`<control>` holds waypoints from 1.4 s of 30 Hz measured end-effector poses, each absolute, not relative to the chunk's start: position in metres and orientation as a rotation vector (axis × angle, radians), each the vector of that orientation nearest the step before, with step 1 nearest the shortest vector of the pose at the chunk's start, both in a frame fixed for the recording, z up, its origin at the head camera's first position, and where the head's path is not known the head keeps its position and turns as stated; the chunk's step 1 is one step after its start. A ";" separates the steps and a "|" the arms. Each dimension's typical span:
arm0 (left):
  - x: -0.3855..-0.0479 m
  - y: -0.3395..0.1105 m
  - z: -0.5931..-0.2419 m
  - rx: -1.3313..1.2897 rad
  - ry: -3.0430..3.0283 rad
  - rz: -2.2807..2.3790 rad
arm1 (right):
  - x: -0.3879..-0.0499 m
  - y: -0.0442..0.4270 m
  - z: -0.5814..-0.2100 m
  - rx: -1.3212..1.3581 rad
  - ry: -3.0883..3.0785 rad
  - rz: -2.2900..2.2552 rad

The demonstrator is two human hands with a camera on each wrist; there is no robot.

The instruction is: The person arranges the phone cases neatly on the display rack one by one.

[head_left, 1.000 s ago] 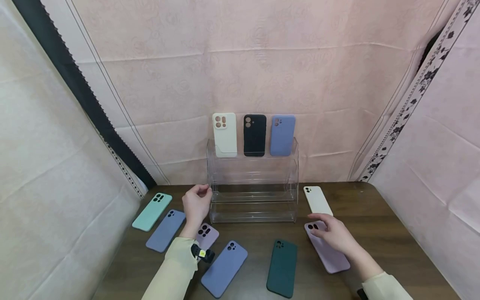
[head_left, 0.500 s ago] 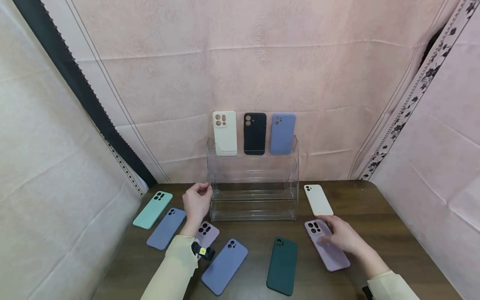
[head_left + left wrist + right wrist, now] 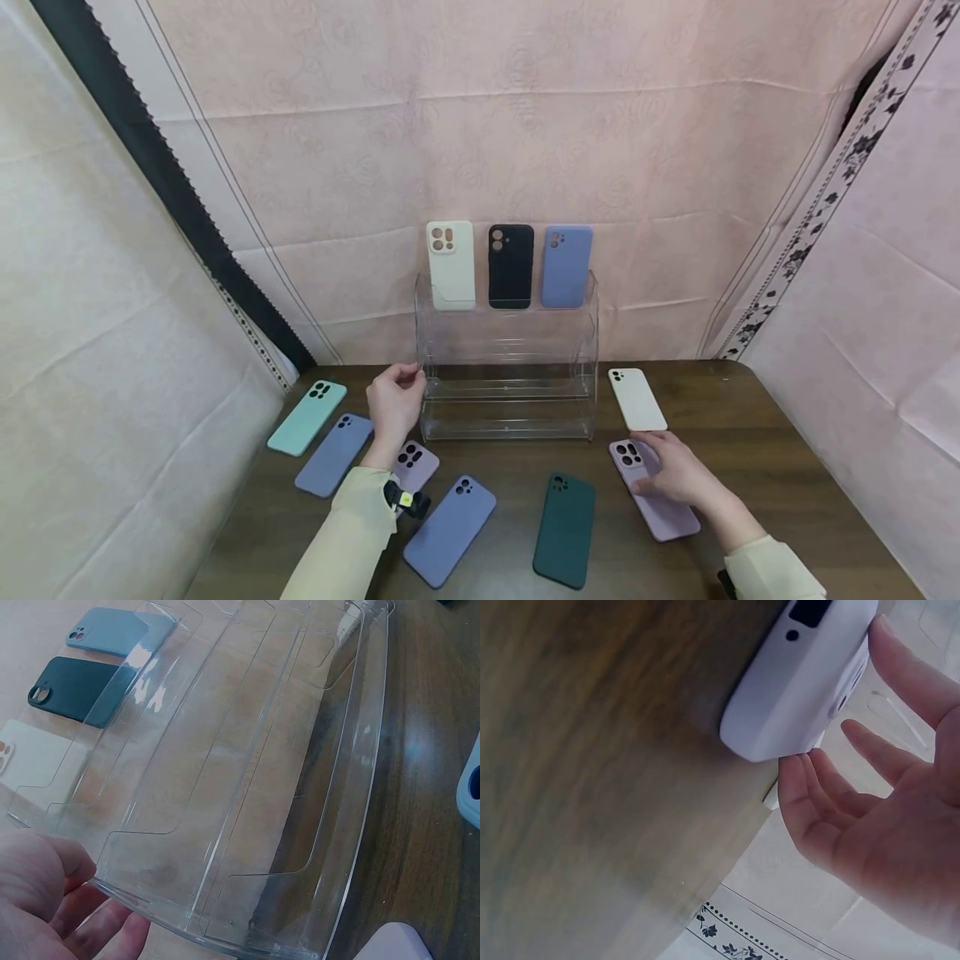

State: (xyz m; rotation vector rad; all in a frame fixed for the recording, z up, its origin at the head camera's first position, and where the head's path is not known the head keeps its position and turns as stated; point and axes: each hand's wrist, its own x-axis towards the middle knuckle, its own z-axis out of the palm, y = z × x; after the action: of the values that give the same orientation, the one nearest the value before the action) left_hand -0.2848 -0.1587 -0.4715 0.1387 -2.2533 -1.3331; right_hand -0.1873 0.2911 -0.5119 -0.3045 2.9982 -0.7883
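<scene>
A clear tiered rack [image 3: 506,432] stands at the back of the table. My left hand [image 3: 394,408] pinches its left side edge; the left wrist view shows thumb and fingers [image 3: 94,919] around the clear rim. On the rack's top tier lean a white case [image 3: 452,279], a black case [image 3: 511,271] and a blue case [image 3: 567,267]. At the right, my right hand [image 3: 678,473] grips a light purple case [image 3: 667,518] lying on the table. In the right wrist view the fingers [image 3: 799,795] touch one edge of that case [image 3: 795,697] and the thumb is at another.
A white case [image 3: 637,402] lies behind the right hand. In front of the rack are a dark green case [image 3: 565,533] and a blue case [image 3: 450,533]. Farther left lie a mint case [image 3: 306,419], another blue case [image 3: 333,457] and a small purple case [image 3: 417,468], partly under the left wrist.
My right fingers have shifted slightly right over the purple case, and the thumb has moved off its camera cutouts, down along the case. The left hand has stayed at the rack.
</scene>
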 end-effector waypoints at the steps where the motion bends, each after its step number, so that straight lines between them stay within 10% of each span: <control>1: -0.285 -0.159 -0.472 0.138 -2.252 -1.333 | -0.188 0.291 -0.512 -0.302 3.001 -0.775; 42: -0.284 -0.158 -0.469 0.132 -2.250 -1.326 | -0.195 0.294 -0.506 0.047 2.862 -0.711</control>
State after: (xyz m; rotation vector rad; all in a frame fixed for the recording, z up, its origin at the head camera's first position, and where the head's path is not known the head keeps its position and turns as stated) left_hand -0.2839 -0.1585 -0.4692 0.1323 -2.2499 -1.3259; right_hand -0.1945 0.2942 -0.5059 0.0467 2.8616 -0.7106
